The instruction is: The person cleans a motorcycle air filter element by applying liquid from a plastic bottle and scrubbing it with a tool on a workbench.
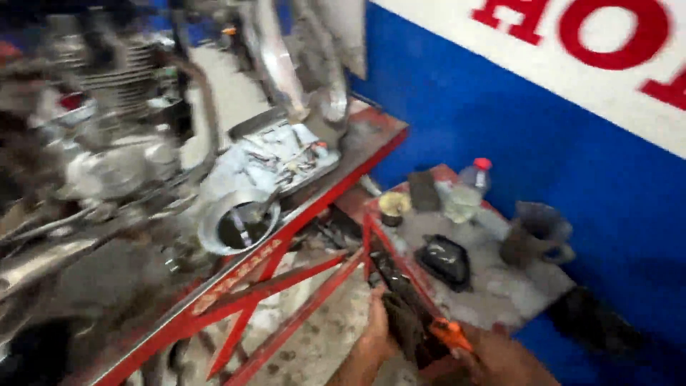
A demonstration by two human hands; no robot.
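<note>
Two hands: both are seen at the bottom edge of the view, below the near corner of the small surface (500, 286).
Held thing: a dark, grimy tool (411, 325) with an orange grip end is seen, blurred by motion; its exact kind cannot be told.
Tool position: it is held just off the near corner of the small surface, beside the red frame edge there.
Left hand (375, 336): it is wrapped around the dark part of the tool, fingers curled close; little gap is seen.
Right hand (493, 361): only part of it is shown, just beside the orange end of the tool; whether it is gripping or merely touching cannot be told.
Small surface: a grey, stained top with a red rim is set against the blue wall (543, 143).
Black pouch (444, 259): it is laid near the middle of the small surface.
Clear bottle (471, 182): a red cap is carried; it is stood at the far end of the small surface.
Yellowish tin (394, 206): it is stood at the far left corner of the small surface.
Grey jug (536, 236): it is placed at the wall side of the small surface.
Red lift stand (286, 236): it is seen left of the small surface, with a motorcycle engine (107, 143) on it, heavily blurred.
Metal bowl (239, 221): it is rested on the stand's edge, near the small surface.
</note>
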